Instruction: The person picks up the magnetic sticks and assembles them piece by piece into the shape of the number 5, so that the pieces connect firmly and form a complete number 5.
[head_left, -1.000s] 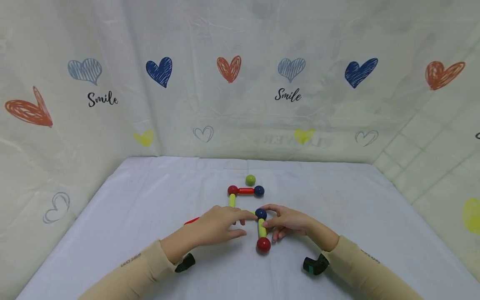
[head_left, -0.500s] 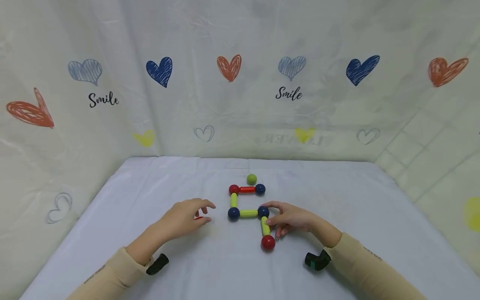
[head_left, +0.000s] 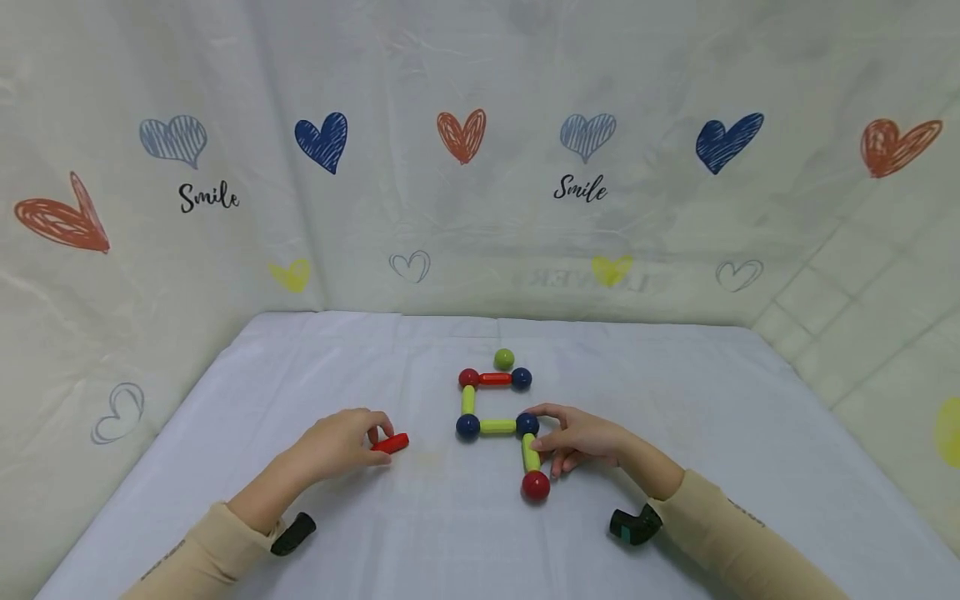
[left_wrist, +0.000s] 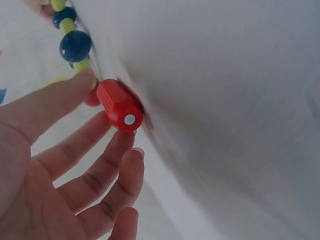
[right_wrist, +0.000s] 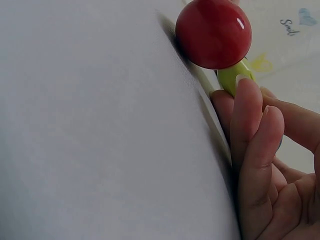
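Observation:
In the head view my left hand (head_left: 335,446) pinches a loose red magnetic stick (head_left: 391,443) between thumb and fingers, low over the table left of the assembled shape. The left wrist view shows that stick's round end with a pale metal dot (left_wrist: 129,119). My right hand (head_left: 588,439) holds the shape's lower right corner, index finger by a blue ball (head_left: 527,424) and thumb at the yellow-green stick (head_left: 531,454) below it. That stick ends in a red ball (head_left: 536,486), large in the right wrist view, with curled fingers (right_wrist: 257,150) beside it.
The shape continues through a yellow-green stick (head_left: 497,427), another blue ball (head_left: 468,427), an upright yellow-green stick (head_left: 468,400), a red ball (head_left: 468,378), a red stick (head_left: 495,379) and a blue ball (head_left: 521,378). Behind it sits a green ball (head_left: 504,359). White cloth (head_left: 637,367) covers the table.
My left hand has drawn back leftward from the shape and taken hold of the loose red magnetic stick. My right hand stays at the corner, and the shape has shifted slightly right.

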